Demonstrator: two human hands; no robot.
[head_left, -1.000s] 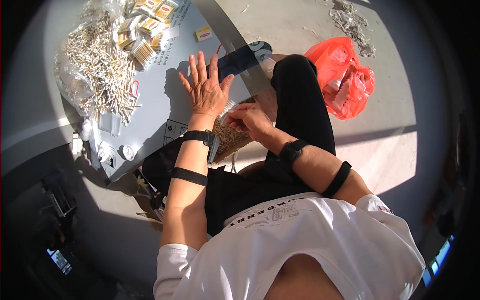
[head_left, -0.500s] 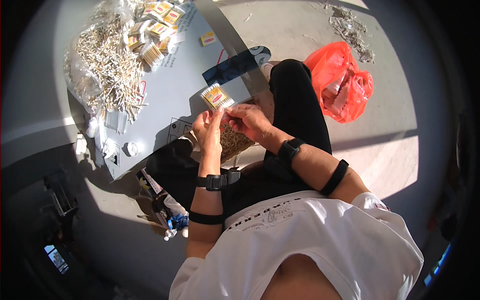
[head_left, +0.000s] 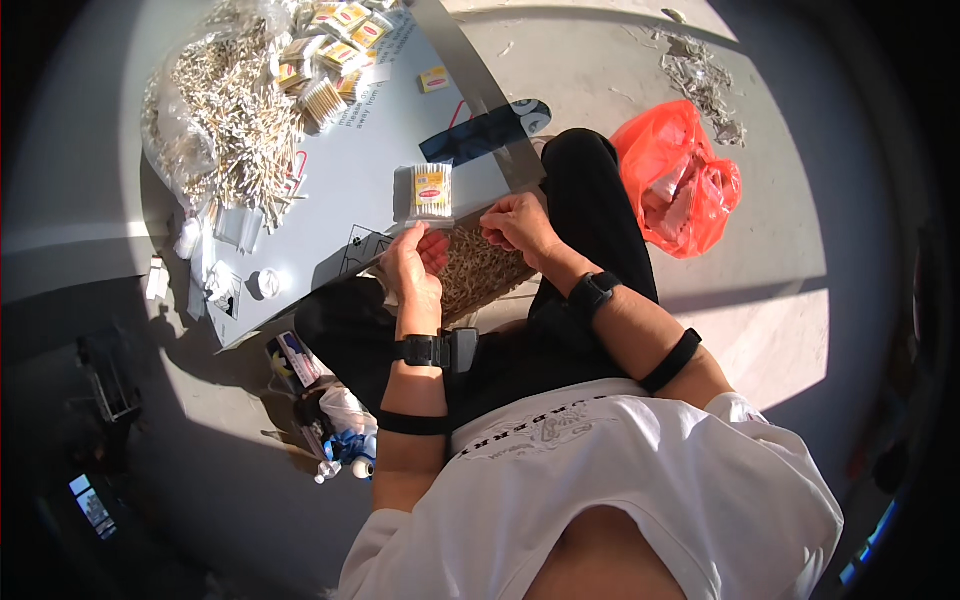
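A clear packet of cotton swabs with a yellow label stands out above the near edge of the grey board. My left hand pinches its lower edge with the fingertips, the other fingers curled. To the right of it, my right hand is apart from the packet, its fingers drawn together in a pinch. Whatever may be between those fingers is too small to make out. Below and between both hands lies a container of brown stick-like or shredded pieces, partly hidden by my hands and legs.
On the grey board a large clear bag of loose cotton swabs spills open. Several filled packets are piled beside it, with one yellow card apart. Empty clear sleeves lie nearer. A red plastic bag sits on the floor right.
My right hand has come away from the packet and moved right. The packet now stands straighter at my left fingertips, and the view has shifted slightly.
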